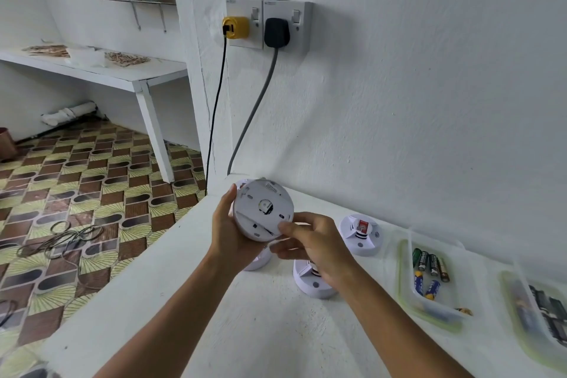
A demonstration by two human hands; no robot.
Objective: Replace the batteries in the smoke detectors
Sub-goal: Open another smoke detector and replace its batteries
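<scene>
My left hand (228, 236) grips a round white smoke detector (260, 209) above the white counter, its back side facing me. My right hand (313, 247) pinches the detector's lower right edge with thumb and fingers. Another detector (362, 235) lies on the counter to the right with a red-labelled part showing. A third detector (310, 282) lies partly hidden under my right hand. A fourth white one (260, 259) peeks out below my left hand. A clear tray (429, 304) at the right holds several AA batteries (429, 270).
A second clear tray (540, 325) with dark batteries sits at the far right edge. The white counter (245, 316) meets the wall behind. Two plugs, yellow (234, 27) and black (276, 32), sit in wall sockets with cables hanging down. Patterned floor and loose wires lie left.
</scene>
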